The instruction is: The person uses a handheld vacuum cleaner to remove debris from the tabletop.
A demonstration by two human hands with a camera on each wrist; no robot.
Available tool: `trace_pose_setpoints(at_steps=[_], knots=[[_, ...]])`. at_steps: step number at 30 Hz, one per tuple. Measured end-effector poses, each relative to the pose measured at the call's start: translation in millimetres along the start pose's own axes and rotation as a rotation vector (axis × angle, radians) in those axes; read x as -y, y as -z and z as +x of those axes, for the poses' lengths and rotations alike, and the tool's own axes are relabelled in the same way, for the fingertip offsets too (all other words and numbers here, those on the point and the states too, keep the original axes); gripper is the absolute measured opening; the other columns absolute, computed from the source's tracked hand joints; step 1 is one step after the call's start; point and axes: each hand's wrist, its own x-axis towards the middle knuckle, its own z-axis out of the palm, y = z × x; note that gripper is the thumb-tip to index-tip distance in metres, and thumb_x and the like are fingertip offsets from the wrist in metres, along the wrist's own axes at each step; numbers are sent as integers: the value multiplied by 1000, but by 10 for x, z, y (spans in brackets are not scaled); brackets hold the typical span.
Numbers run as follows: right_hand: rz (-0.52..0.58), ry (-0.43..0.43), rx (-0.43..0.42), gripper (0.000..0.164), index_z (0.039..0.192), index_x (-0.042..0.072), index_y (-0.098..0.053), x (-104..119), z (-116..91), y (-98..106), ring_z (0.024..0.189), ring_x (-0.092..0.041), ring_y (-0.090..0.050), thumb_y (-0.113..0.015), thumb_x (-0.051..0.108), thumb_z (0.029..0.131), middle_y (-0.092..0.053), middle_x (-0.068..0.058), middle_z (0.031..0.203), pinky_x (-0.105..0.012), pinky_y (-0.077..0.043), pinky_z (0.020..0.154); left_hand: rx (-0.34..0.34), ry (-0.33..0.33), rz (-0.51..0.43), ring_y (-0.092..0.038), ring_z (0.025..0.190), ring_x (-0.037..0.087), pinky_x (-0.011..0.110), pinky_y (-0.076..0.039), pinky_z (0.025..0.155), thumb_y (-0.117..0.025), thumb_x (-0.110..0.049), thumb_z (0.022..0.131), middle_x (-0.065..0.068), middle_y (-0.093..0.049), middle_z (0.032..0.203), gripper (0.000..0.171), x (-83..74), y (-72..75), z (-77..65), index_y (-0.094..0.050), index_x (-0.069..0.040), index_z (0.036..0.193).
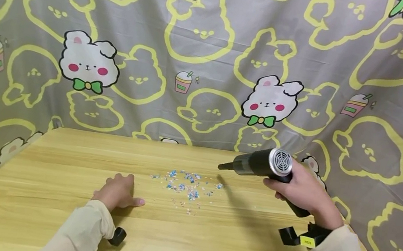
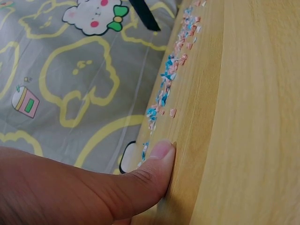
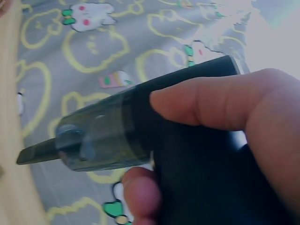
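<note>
My right grip (image 1: 304, 188) is wrapped around the handle of a black handheld vacuum-like tool (image 1: 261, 162) with a smoky see-through chamber (image 1: 241, 164), a flat black nozzle (image 1: 226, 166) and a round silver vent (image 1: 282, 162) at its back end. Below and to the left of that nozzle lies my landmark, a loose scatter of tiny blue, pink and white scraps (image 1: 193, 194) spread over a pale yellow wood-grain bench (image 1: 204, 250). I hold the tool up off the bench, to the right of the scatter, its nozzle aimed left and slightly downward, apart from the scraps. In the right wrist view my thumb lies along the black body, and faint blotches show within the chamber, too blurred to name. My left grip (image 1: 115, 191) holds nothing; it rests on the bench to the left of the scatter and a little nearer me, fingers relaxed and thumb (image 1: 137, 202) reaching out toward the scraps. The left wrist view shows that thumb's tip near the closest of them. Beyond the scatter, and to both sides of it, hangs a grey fabric curtain (image 1: 227, 19) printed with yellow outlines and white cartoon heads wearing green bows.
</note>
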Motion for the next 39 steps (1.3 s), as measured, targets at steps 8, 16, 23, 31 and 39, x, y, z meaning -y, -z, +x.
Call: trace_pose_setpoints(at_steps=[8,16,23,31,39], knots=[[-134,-34,8,52,122,1,-49,43,-210,279,60,-18,-62,-75,21,81,-63,-13,87,-36,-52,57,-2,-4,6,-32,118,63,86,-27,80,-74,-55,72,42,-37,131,91,3,0,6,-42,5,132],[-229,-36,52,50,121,4,-49,49,-399,490,62,-16,-61,-74,26,83,-64,-9,85,-33,-50,55,-2,-7,4,-35,116,61,85,-29,80,-74,-55,72,41,-39,129,89,13,0,0,-44,5,130],[-317,-17,98,45,114,11,-52,94,-554,565,60,-12,-58,-74,32,82,-61,-2,81,-30,-48,54,0,-10,9,-35,116,61,85,-29,80,-74,-55,72,41,-40,128,88,12,5,10,-45,5,129],[-426,47,68,41,109,16,-54,142,-641,584,61,-4,-56,-76,36,80,-62,6,77,-29,-47,55,5,-3,11,-35,116,61,85,-29,80,-74,-55,72,41,-39,128,89,10,0,9,-44,5,130],[-473,52,71,41,108,17,-57,162,-696,599,59,0,-56,-76,36,78,-63,7,81,-29,-49,56,5,0,-3,-36,115,60,85,-28,81,-75,-54,71,40,-40,127,88,10,3,5,-44,5,129]])
